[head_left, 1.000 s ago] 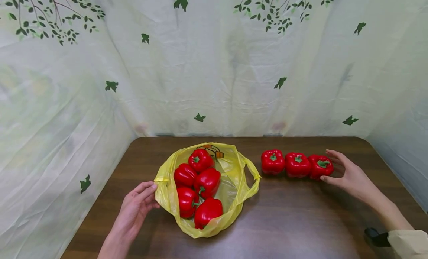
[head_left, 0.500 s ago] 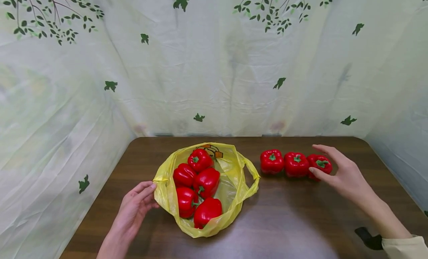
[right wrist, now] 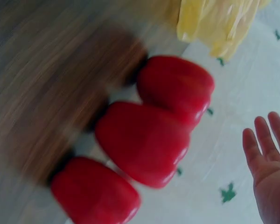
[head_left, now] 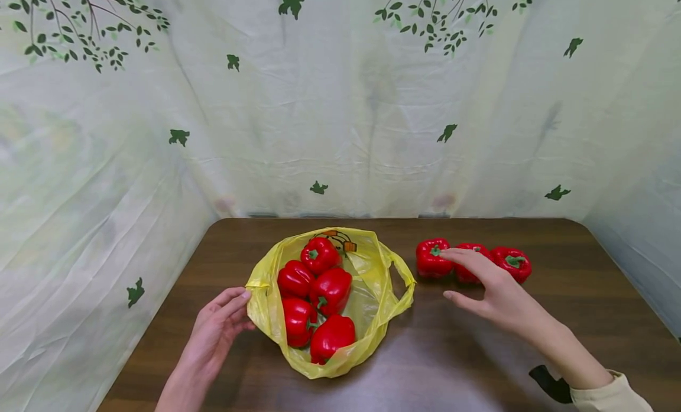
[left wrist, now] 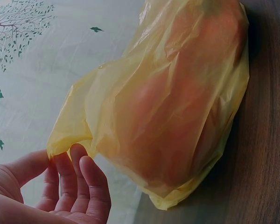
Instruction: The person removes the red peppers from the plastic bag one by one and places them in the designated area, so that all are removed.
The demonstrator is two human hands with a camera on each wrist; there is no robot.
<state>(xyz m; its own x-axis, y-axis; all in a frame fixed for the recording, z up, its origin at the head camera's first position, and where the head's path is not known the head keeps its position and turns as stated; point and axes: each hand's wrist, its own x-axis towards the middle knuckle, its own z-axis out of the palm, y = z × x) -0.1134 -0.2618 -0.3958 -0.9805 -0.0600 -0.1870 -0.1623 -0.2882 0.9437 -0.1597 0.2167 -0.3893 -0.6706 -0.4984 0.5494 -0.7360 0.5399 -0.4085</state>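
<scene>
My left hand pinches the left edge of a yellow plastic bag between thumb and fingertips. Inside the bag lie several red bell peppers, their red showing through the film in the left wrist view. My right hand holds nothing, its fingers extended and thumb apart. In the head view it overlaps the middle one of three bell peppers standing in a row: the left pepper, the middle pepper and the right pepper. In the right wrist view the hand appears apart from all three.
A brown wooden table carries everything. The bag's right handle loop stands out toward the row of peppers. A pale curtain with leaf prints hangs behind the table and along both sides. A black strap shows by the right sleeve.
My right hand has moved left from around the right pepper to over the middle one, with nothing in it. The left hand, the bag and the peppers stay where they were.
</scene>
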